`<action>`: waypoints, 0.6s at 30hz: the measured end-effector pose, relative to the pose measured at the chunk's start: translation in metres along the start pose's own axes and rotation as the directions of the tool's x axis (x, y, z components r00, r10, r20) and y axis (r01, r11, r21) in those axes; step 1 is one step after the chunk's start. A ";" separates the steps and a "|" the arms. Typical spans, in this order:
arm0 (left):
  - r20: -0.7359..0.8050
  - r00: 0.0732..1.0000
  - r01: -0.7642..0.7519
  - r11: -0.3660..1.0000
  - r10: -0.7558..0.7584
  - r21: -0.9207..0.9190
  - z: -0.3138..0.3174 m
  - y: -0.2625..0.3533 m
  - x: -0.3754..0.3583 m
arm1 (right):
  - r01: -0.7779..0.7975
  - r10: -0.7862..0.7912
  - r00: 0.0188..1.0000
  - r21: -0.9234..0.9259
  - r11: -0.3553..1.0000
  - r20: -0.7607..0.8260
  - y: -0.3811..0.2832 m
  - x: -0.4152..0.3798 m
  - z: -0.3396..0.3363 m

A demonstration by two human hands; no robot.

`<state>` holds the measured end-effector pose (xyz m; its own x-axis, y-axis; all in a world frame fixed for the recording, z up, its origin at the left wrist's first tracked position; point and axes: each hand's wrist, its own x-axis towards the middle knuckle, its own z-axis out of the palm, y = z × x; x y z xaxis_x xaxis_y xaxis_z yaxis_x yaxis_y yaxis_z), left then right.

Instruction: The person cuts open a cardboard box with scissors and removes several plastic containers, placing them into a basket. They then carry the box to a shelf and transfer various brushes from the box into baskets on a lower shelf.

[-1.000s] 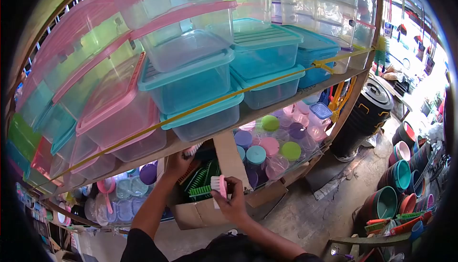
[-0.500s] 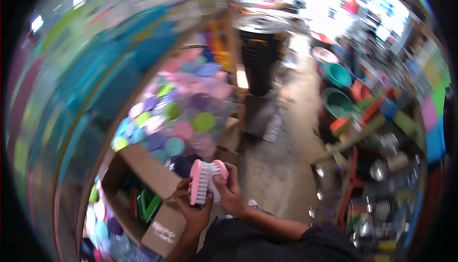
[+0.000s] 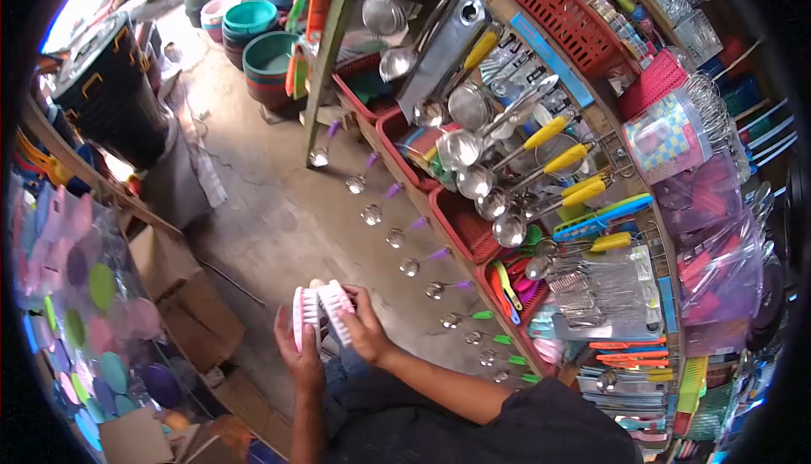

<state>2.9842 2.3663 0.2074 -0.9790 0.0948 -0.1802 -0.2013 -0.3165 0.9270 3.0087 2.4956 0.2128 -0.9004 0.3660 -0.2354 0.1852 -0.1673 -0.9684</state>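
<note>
Two pink brushes with white bristles are held up at the lower middle of the view. My left hand [image 3: 304, 364] is closed around the left pink brush [image 3: 298, 319], which stands nearly upright. The right pink brush [image 3: 336, 310] leans beside it, tilted, with my right hand [image 3: 365, 333] gripping its right side. Their bristles face each other, close together. Some of the fingers are hidden behind the brushes.
Ladles [image 3: 460, 150], red baskets [image 3: 456, 226] and packaged utensils fill a long display on the right. Stacked tubs [image 3: 270, 54] and a black bin [image 3: 110, 92] stand further off. Cardboard boxes [image 3: 198, 316] and plastic-wrapped colourful goods [image 3: 101, 287] lie at the left.
The view has swung right, bringing the utensil display closer in sight. Both hands still hold the brushes, which have turned slightly and now form a V with bristles inward.
</note>
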 end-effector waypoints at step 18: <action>0.240 0.893 0.396 0.918 -0.382 -0.015 0.086 -0.158 -0.030 | -0.106 -0.411 0.879 -0.940 0.323 -0.241 0.019 0.140 -0.352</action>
<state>3.0477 2.4944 0.0945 -0.7898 0.4316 -0.4357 -0.5732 -0.2670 0.7747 3.0245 2.8657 0.1324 -0.7729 0.6109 0.1715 0.5258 0.7680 -0.3657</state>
